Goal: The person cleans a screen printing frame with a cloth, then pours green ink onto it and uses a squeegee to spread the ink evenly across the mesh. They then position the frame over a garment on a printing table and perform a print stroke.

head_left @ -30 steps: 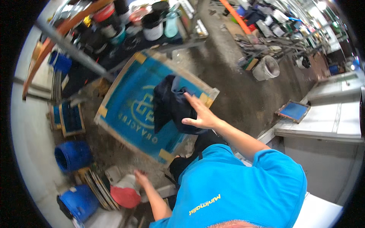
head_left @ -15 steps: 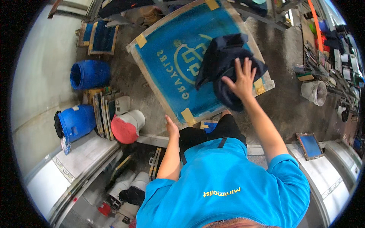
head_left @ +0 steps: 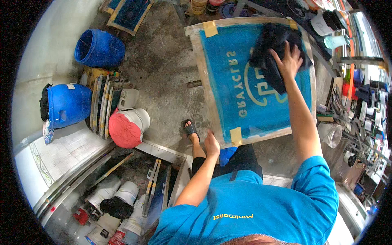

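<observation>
A wooden-framed printing screen [head_left: 216, 69] with blue mesh, a pale reversed design, lettering and yellow tape patches fills the upper right of the view, tilted in front of me. My left hand [head_left: 212, 143] grips its frame at the lower left corner, fingers partly hidden behind the wood. My right hand [head_left: 290, 61] lies spread on a bunched dark navy cloth [head_left: 264, 49] that covers the screen's upper right part. My forearm crosses the screen's right side.
Blue barrels [head_left: 69, 106], leaning frames [head_left: 102, 102] and a bucket with red cloth [head_left: 128, 130] are at left. Buckets stand in a lower recess [head_left: 102, 196]. Cluttered metal racks [head_left: 361, 102] run along the right, a white bucket [head_left: 328, 134] beside them. A sandaled foot [head_left: 190, 130] is below.
The screen has swung rightward and turned more upright in view. My right hand and cloth have moved up toward its upper right corner. My left hand has come onto the frame's edge.
</observation>
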A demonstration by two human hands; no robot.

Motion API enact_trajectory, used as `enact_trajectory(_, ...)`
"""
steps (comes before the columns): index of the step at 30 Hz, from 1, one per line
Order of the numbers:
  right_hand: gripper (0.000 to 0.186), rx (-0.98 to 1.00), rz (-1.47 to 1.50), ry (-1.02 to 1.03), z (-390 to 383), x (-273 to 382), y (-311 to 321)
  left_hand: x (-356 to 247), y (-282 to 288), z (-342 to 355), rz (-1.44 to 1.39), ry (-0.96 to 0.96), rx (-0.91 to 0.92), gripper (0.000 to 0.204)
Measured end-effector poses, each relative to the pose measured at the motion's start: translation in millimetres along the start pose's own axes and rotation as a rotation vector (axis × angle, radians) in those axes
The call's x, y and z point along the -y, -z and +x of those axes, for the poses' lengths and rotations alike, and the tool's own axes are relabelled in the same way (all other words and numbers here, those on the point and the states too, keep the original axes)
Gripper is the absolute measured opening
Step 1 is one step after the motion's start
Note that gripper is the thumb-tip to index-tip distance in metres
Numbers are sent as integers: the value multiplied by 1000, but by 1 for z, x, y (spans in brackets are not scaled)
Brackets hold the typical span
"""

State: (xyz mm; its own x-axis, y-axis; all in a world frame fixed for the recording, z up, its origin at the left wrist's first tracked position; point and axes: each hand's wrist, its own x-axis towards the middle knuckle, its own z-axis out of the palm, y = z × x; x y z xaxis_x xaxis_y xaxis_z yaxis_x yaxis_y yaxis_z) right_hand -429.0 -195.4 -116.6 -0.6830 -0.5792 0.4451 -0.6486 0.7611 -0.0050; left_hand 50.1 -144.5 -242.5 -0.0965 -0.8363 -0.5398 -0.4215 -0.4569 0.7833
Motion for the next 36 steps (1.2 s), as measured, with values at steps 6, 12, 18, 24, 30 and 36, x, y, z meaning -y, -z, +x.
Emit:
enact_trajectory(6,56,-14,440,363,23,275,-11,-19,22,-12,191,-35,107,62)
enact_trajectory(12,47,663,1483,358,-133,391,93,-5,27,-7,168,33,35,68)
enact_trajectory(18,52,367,1285,91,-143,165,160,29,29,15,83,-81,102,63)
enact_trajectory(24,82,-44,340,-130,-74,3,71,53,32,20,-51,2,137,65)
enact_trajectory(30,57,32,378,113,-104,156,43,56,48,26,-114,89,71,62)
enact_trajectory(36,54,309,739,502,-194,137,84,33,49,17,-128,218,-9,66)
